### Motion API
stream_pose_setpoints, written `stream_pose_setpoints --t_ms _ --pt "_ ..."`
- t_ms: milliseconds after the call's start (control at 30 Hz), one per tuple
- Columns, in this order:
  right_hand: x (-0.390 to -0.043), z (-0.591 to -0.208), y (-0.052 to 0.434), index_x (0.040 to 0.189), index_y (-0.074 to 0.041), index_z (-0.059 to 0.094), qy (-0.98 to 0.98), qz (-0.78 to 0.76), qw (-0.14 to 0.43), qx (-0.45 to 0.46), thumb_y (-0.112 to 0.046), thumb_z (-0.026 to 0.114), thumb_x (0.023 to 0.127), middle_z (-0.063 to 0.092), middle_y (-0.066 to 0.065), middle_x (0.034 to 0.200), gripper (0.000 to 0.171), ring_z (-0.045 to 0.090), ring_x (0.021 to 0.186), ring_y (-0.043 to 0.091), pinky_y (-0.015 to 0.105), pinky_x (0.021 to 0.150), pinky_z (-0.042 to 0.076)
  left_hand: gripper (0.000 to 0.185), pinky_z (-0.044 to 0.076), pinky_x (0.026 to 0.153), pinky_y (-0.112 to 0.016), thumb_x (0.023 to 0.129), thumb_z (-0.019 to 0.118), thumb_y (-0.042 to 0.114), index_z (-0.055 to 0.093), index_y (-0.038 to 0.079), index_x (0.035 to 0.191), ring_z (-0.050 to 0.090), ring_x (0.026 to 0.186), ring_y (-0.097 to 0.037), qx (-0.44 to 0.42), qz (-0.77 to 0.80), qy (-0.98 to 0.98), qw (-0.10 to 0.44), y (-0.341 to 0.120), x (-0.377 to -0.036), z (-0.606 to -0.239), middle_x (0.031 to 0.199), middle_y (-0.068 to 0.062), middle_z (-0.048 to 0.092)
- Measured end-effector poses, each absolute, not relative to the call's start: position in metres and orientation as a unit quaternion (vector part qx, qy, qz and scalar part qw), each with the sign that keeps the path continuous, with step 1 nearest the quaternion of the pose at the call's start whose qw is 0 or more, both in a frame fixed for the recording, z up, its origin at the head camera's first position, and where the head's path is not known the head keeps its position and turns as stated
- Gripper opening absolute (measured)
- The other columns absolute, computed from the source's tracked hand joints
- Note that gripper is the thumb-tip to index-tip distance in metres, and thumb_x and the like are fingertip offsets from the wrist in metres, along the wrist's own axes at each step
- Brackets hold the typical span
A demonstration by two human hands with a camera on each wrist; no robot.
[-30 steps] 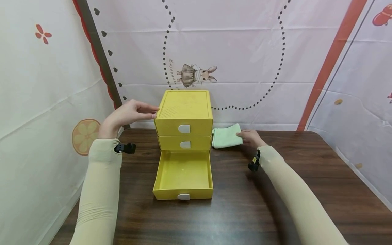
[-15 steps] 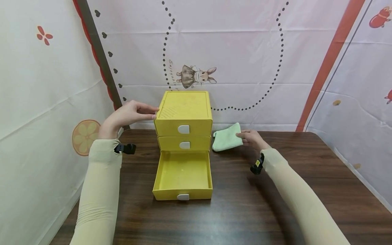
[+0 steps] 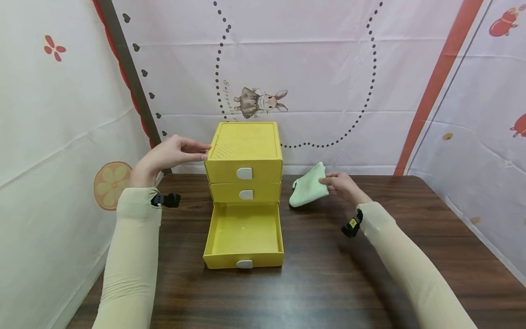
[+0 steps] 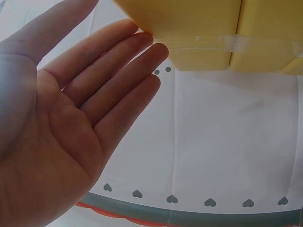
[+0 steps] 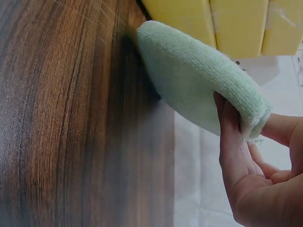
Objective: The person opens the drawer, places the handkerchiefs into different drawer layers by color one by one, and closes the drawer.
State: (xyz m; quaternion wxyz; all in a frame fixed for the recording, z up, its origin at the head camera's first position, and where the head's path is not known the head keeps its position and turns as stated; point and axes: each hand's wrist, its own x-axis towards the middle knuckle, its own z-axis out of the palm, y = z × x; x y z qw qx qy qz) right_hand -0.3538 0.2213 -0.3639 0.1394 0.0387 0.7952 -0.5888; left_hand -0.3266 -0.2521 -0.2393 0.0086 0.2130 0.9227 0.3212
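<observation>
A yellow drawer unit (image 3: 244, 171) with three stacked drawers stands on the table. Its bottom drawer (image 3: 246, 228) is pulled out and holds nothing. My left hand (image 3: 168, 153) rests its fingertips at the top left edge of the unit; in the left wrist view its fingers (image 4: 128, 71) are straight beside the yellow side wall. To the right of the unit, my right hand (image 3: 343, 186) pinches a folded light green cloth (image 3: 309, 186) by its right edge. In the right wrist view the cloth (image 5: 189, 71) is held between thumb and fingers, tilted over the wood.
The dark wooden table (image 3: 328, 283) reaches back to a printed fabric backdrop (image 3: 320, 82). A second fabric panel (image 3: 49, 137) hangs close on the left. White tabs (image 3: 244, 173) mark the drawer fronts.
My right hand has drawn the green cloth to the right, away from the drawer unit, and the cloth has tilted up. The left hand stays at the unit's top edge.
</observation>
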Motion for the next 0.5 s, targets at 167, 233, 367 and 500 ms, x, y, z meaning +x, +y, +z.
stream_pose_setpoints --t_ms 167,233,367,500 --pt "-0.345 -0.357 0.221 0.138 0.007 0.038 0.798 -0.585 0.14 0.027 -0.019 0.057 0.095 0.054 0.004 0.105 0.054 0.062 0.077 0.003 0.022 0.077 0.053 0.052 0.047 0.095 -0.047 0.082 0.07 0.049 0.064 0.022 0.126 0.058 0.115 -0.02 0.214 0.324 0.922 0.01 -0.252 -0.326 -0.24 0.126 -0.005 0.063" --pt "-0.341 -0.354 0.221 0.138 0.007 0.037 0.801 -0.581 0.141 0.022 -0.02 0.057 0.095 0.055 0.002 0.102 0.054 0.062 0.077 0.003 0.024 0.08 0.053 0.053 0.047 0.095 -0.047 0.082 0.069 0.049 0.063 0.021 0.126 0.058 0.116 -0.021 0.214 0.324 0.921 0.01 -0.252 -0.326 -0.239 0.127 -0.006 0.063" --pt "-0.335 -0.348 0.221 0.138 0.01 0.037 0.802 -0.581 0.141 0.004 -0.019 0.056 0.096 0.057 0.001 0.098 0.054 0.062 0.077 0.003 0.026 0.084 0.052 0.053 0.047 0.095 -0.047 0.082 0.07 0.048 0.063 0.021 0.126 0.058 0.116 -0.021 0.213 0.327 0.921 0.011 -0.252 -0.326 -0.239 0.127 -0.007 0.063" --pt "-0.328 -0.343 0.221 0.137 0.011 0.036 0.802 -0.581 0.136 -0.012 -0.018 0.055 0.096 0.058 0.001 0.097 0.053 0.063 0.077 0.003 0.024 0.08 0.053 0.053 0.046 0.095 -0.047 0.082 0.069 0.049 0.063 0.021 0.126 0.058 0.116 -0.02 0.212 0.325 0.922 0.01 -0.253 -0.326 -0.239 0.128 -0.007 0.062"
